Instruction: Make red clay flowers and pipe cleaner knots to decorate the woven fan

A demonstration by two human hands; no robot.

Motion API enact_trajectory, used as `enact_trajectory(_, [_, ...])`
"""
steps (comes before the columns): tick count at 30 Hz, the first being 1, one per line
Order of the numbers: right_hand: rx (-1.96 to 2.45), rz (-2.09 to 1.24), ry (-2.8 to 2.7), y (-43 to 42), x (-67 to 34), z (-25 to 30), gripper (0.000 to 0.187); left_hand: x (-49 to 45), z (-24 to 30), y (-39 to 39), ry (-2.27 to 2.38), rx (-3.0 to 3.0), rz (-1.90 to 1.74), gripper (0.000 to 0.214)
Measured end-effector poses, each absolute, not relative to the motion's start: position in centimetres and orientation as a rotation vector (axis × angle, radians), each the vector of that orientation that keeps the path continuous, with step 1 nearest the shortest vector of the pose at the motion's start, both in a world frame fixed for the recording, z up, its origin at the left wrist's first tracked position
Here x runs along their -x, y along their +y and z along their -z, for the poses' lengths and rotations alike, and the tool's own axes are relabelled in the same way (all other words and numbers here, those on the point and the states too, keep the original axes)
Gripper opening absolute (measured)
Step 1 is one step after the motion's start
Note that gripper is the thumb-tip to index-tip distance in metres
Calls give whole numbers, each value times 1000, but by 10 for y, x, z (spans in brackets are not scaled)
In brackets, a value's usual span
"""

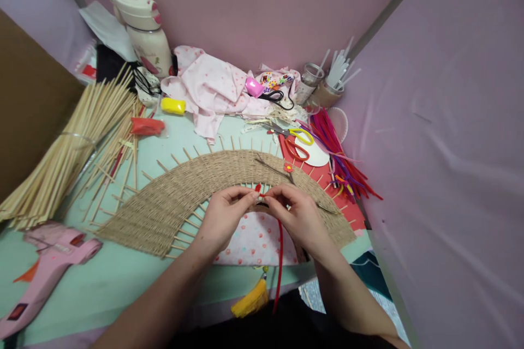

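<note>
A red pipe cleaner is pinched between my two hands, its upper end bent into a small loop and its tail hanging towards my lap. The fingertips of my left hand close on the loop. Close beside them, thumb and fingers of my right hand grip the same strand. Both hands are over the inner edge of a woven fan-shaped panel with thin sticks poking out along its edges. On the panel, just beyond my hands, a twig lies by a small red flower with a yellow centre.
Left are bundled wooden sticks and a pink glue gun. Scissors and coloured pipe cleaners lie at the right. Behind stand a bottle, crumpled pink cloth and a jar of glue sticks. Partitions enclose the table.
</note>
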State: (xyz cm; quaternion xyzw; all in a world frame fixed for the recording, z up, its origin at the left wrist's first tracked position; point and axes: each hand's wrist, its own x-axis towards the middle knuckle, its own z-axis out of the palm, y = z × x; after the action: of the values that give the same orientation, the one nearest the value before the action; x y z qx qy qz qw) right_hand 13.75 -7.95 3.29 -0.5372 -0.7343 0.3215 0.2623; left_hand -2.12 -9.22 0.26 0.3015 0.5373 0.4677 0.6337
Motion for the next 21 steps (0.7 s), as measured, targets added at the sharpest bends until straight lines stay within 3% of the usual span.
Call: enact_trajectory(21, [1457, -641, -1978, -84, -129, -24, 9, 24, -18, -90, 1295, -846, -925, 10])
